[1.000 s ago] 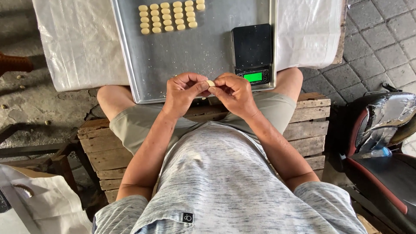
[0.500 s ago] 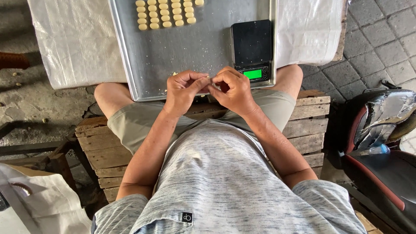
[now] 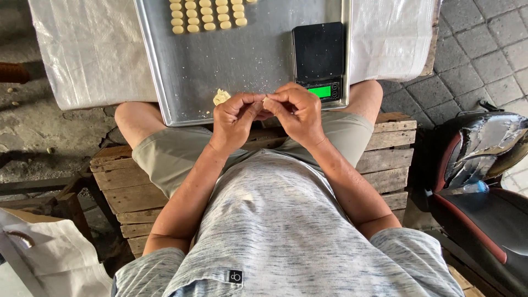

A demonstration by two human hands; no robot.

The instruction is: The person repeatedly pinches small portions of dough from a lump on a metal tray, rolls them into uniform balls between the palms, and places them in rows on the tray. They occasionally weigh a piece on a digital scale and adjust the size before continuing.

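Pale plastic sheeting (image 3: 82,49) lies crinkled to the left of the metal tray (image 3: 181,82), running out under it and showing again on its far right side. We take the tray as our landmark: flat, dull grey, with a low raised rim, dusted with crumbs. At its far edge sit neat rows of small yellow dough pieces (image 3: 206,14); below them a wide bare stretch of metal is open for moving. Near the tray's front rim a small lump of dough (image 3: 221,97) rests just left of our left hand (image 3: 234,118). Both hands meet over the front rim, fingertips pinched together on a tiny dough bit (image 3: 266,101) (mostly hidden by the fingers); our right hand (image 3: 297,113) closes on it from the other side. On the tray's right corner stands a black digital scale (image 3: 320,58), its small screen glowing green. Rough wooden slats (image 3: 390,159) show beyond the tray's front edge.
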